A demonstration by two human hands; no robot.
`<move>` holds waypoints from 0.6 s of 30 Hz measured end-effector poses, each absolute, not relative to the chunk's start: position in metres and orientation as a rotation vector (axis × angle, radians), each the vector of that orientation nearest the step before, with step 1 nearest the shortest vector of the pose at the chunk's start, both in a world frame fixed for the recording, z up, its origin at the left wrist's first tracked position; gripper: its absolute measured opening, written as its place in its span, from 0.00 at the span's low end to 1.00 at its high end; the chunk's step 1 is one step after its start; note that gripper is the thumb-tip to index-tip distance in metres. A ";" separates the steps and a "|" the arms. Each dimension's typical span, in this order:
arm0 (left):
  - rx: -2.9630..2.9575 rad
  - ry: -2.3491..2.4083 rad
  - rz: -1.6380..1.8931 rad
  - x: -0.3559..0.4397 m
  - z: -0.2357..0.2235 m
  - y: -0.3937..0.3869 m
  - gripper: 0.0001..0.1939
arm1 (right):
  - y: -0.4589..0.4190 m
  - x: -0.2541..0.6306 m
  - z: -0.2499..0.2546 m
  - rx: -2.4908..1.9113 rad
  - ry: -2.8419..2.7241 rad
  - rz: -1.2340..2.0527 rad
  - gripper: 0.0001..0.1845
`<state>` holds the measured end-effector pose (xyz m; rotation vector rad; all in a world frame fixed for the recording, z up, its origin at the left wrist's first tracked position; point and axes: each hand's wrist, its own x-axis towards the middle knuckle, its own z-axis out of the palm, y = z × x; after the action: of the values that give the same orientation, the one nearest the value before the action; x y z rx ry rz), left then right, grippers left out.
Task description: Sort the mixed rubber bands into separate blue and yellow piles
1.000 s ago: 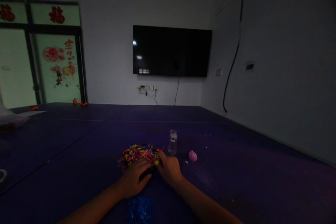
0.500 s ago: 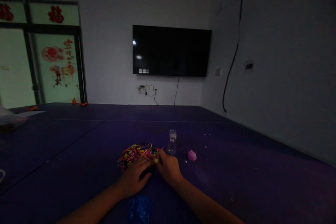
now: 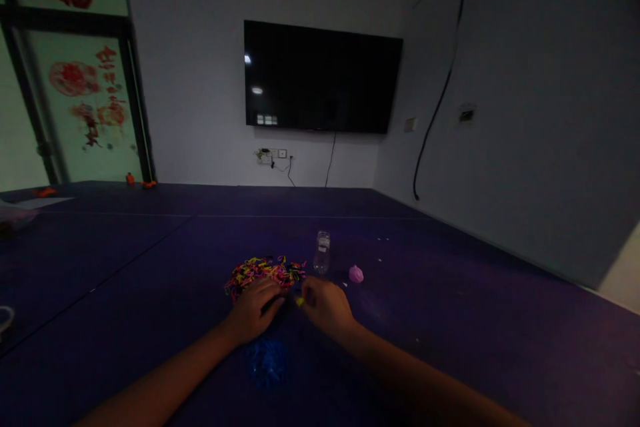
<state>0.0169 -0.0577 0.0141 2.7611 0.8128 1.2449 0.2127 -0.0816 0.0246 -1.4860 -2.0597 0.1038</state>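
A pile of small rubber bands (image 3: 257, 271) in yellow, pink, orange and black lies on the dark purple surface. At its near edge rests my left hand (image 3: 254, 312), fingers stretched toward the bands and thumb held apart. Just to the right, my right hand (image 3: 329, 307) has its fingers curled and pinched, with a small yellow band (image 3: 299, 302) at the tips. A blue tangle of bands (image 3: 269, 361) sits close in front of me, below the left hand. Beyond the right hand stands a clear bottle (image 3: 322, 253).
Right of the bottle lies a crumpled pink object (image 3: 356, 273), with small white scraps around. Orange items (image 3: 130, 179) are by the door at the far left. A large TV (image 3: 323, 77) hangs on the back wall, and a black cable (image 3: 440, 103) runs down the right wall.
My hands have drawn slightly apart, the right one moving rightward with the yellow band at its fingertips. The camera view has shifted a little, so the scene sits higher in the picture.
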 end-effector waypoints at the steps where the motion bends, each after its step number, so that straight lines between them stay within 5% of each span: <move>1: 2.774 0.795 1.287 0.018 0.016 -0.060 0.10 | -0.091 0.217 0.024 -1.483 -2.075 0.151 0.02; 7: 2.849 0.659 1.235 0.044 0.034 -0.107 0.08 | -0.144 0.250 0.003 -1.299 -1.978 0.266 0.23; 10: 2.892 0.639 1.077 0.063 0.039 -0.137 0.15 | -0.153 0.258 -0.005 -1.233 -1.897 0.267 0.32; 14: 3.004 0.684 0.908 0.078 0.031 -0.155 0.19 | -0.152 0.256 -0.007 -1.208 -1.830 0.287 0.36; 18: 3.028 0.711 0.930 0.083 0.017 -0.154 0.13 | -0.152 0.251 -0.006 -1.210 -1.829 0.285 0.39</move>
<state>0.0828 -0.1543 0.0167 3.0282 0.7113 0.9296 0.2506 -0.1523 -0.0060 -1.2104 -1.8294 0.2847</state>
